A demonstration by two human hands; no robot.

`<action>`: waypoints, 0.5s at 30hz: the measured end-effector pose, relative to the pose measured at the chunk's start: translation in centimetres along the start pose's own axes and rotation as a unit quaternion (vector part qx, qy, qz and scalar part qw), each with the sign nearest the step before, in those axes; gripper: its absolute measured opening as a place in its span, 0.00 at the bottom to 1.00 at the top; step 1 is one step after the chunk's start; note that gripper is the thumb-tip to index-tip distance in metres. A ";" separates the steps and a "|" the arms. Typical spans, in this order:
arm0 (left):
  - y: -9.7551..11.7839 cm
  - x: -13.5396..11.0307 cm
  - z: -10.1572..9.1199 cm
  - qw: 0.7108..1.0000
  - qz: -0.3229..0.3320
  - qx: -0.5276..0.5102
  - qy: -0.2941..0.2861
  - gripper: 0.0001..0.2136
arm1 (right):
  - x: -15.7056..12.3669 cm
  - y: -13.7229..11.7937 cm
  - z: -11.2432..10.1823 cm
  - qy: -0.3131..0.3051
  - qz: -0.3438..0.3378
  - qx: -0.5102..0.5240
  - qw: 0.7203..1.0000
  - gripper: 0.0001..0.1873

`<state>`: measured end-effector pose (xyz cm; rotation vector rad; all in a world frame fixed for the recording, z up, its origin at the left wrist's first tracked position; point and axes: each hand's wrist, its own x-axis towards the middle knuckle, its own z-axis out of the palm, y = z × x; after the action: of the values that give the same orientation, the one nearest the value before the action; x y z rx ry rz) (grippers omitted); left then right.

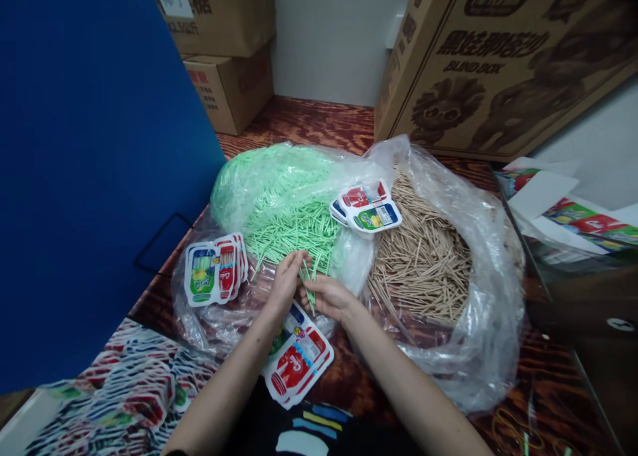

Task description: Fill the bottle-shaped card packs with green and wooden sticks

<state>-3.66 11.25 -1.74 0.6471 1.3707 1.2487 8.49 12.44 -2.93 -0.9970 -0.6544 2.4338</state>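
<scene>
"What's lying nearest?"
"Printed cards (294, 369), partly under the left forearm (244, 356)."
"Hands?"
"Right hand (329, 296) is holding a small green-stick bunch (311, 296). Left hand (287, 278) is meeting its upper end; grip, cannot tell."
"Beyond?"
"Loose green sticks (294, 227) are filling clear plastic (353, 263); brown sticks (423, 266) are lying rightward. Cartons (473, 77) are standing behind."
</scene>
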 end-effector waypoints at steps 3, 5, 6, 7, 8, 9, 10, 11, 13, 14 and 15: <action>0.7 -0.1 -0.4 0.999 0.038 0.033 0.008 0.19 | -0.3 0.3 0.2 0.018 -0.016 -0.024 0.999 0.16; 1.1 0.2 -0.6 0.998 0.062 0.031 0.007 0.18 | -0.8 0.4 0.4 0.011 -0.023 -0.052 0.998 0.18; 1.3 0.3 -0.6 0.998 0.063 0.024 0.000 0.18 | -1.0 0.4 0.6 0.007 -0.023 -0.070 0.997 0.18; 1.4 0.5 -0.6 0.998 0.059 0.016 -0.009 0.18 | -1.2 0.4 0.7 0.003 -0.019 -0.086 0.996 0.18; 1.5 0.6 -0.5 0.998 0.051 0.009 -0.018 0.19 | -1.4 0.5 0.7 0.002 -0.014 -0.096 0.995 0.18; 1.5 0.7 -0.3 0.999 0.043 0.004 -0.028 0.19 | -1.4 0.5 0.8 0.002 -0.012 -0.098 0.995 0.18; 1.5 0.6 -0.1 0.999 0.036 0.000 -0.041 0.19 | -1.4 0.6 0.8 0.002 -0.013 -0.091 0.996 0.18; 1.5 0.5 0.1 0.998 0.031 0.000 -0.056 0.19 | -1.4 0.6 0.9 0.003 -0.016 -0.080 0.997 0.18; 1.3 0.1 0.4 0.995 0.023 0.013 -0.092 0.18 | -1.4 0.8 0.9 -0.001 -0.022 -0.063 0.998 0.19; 1.2 -0.2 0.4 0.993 0.020 0.026 -0.110 0.18 | -1.4 0.8 0.9 -0.006 -0.022 -0.066 0.998 0.19; 1.1 -0.5 0.3 0.991 0.018 0.041 -0.123 0.18 | -1.4 0.8 0.9 -0.013 -0.017 -0.080 0.997 0.19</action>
<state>-3.53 11.21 -0.47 0.8582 1.2130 1.1048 8.62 10.79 -2.08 -1.0062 -0.8790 2.3985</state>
